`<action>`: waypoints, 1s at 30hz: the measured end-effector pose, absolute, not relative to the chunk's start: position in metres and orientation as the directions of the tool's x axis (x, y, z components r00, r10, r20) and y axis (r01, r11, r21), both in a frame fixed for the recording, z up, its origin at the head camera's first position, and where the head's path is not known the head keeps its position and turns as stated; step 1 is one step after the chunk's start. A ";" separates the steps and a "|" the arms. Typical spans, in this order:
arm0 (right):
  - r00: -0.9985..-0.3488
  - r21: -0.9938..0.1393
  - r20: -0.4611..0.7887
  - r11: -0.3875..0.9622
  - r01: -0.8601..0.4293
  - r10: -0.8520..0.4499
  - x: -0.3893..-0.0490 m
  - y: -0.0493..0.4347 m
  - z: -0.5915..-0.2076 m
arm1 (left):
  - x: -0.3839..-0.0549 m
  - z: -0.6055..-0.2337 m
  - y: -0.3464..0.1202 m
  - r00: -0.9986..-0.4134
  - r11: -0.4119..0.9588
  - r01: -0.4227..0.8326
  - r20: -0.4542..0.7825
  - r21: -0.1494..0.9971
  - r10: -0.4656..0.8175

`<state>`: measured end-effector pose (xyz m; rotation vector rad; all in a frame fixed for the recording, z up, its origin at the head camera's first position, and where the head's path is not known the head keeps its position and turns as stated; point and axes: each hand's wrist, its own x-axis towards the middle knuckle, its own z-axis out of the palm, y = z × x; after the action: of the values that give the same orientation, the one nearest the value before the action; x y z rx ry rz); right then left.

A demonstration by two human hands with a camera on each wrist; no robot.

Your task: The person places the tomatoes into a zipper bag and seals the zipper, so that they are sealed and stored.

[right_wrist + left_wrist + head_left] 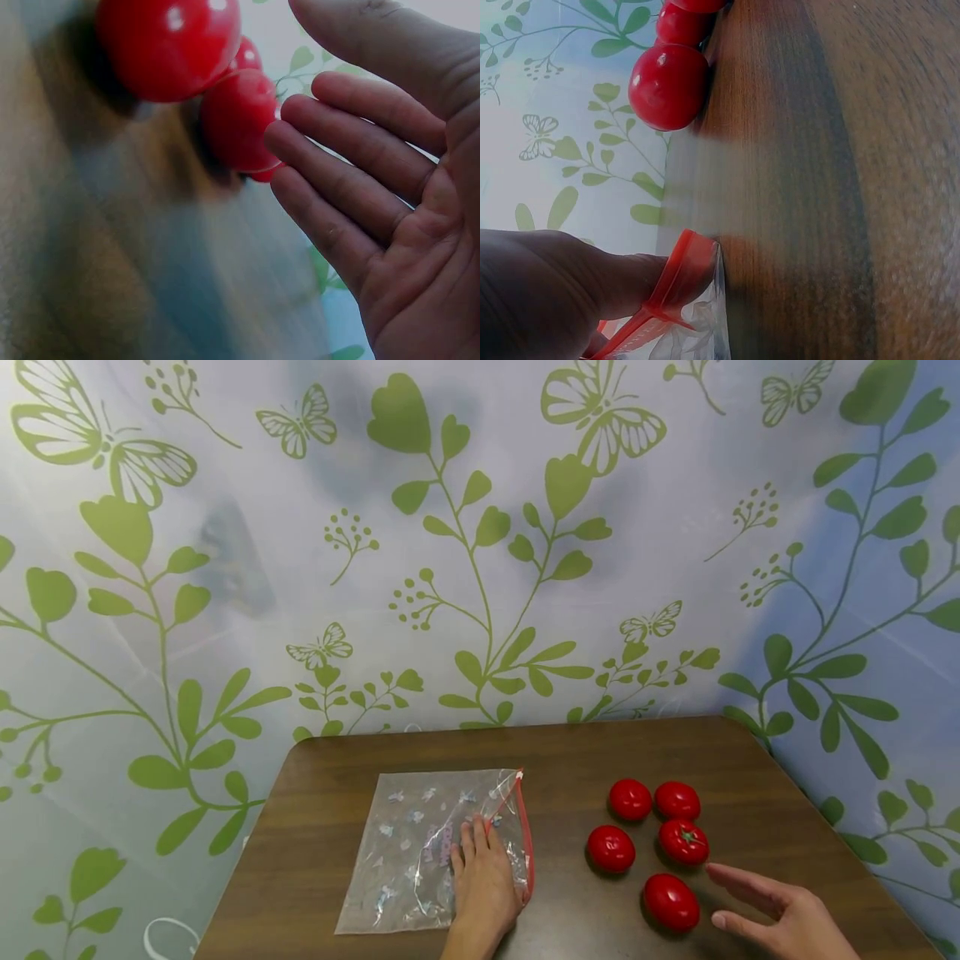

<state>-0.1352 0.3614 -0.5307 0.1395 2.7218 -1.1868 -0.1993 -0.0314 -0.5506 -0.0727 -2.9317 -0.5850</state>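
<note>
A clear zip bag [405, 852] with a printed pattern and red zip edge [676, 274] lies flat on the table, its mouth towards the right and partly parted. My left hand [483, 877] holds it near the mouth, fingers lying along the top and thumb [630, 281] at the red edge; part of the thumb tip is behind the plastic. Several shiny red tomatoes rest right of the bag. The nearest tomato [671, 902] is close to my right hand [787, 910], which is apart from it, fingers extended and holding nothing. Another tomato [683, 842] shows a green stem top.
The brown wooden table [570, 760] has its far edge against a pale curtain [480, 527] printed with green leaves and butterflies. More tomatoes [630, 799] stand farther back, grouped closely. A white loop [171, 935] hangs beyond the table's left side.
</note>
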 end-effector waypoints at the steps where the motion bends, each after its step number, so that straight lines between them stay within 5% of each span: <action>1: -0.981 -0.724 -0.192 0.674 0.149 0.010 -0.135 0.362 -0.532 | -0.199 -0.551 -0.031 -0.988 0.922 0.076 0.156 0.379 0.017; 13: -0.963 -0.757 -0.271 0.618 0.213 0.000 -0.142 0.357 -0.553 | -0.200 -0.553 -0.032 -0.989 0.916 0.077 0.149 0.393 0.019; 30: -0.970 -0.736 -0.233 0.665 0.130 -0.069 -0.147 0.346 -0.564 | -0.200 -0.552 -0.030 -0.987 0.924 0.082 0.156 0.374 0.025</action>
<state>-0.1470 0.3456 -0.5643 0.0495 2.6402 -1.1949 -0.1997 -0.0302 -0.5524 -0.0825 -2.9350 -0.5799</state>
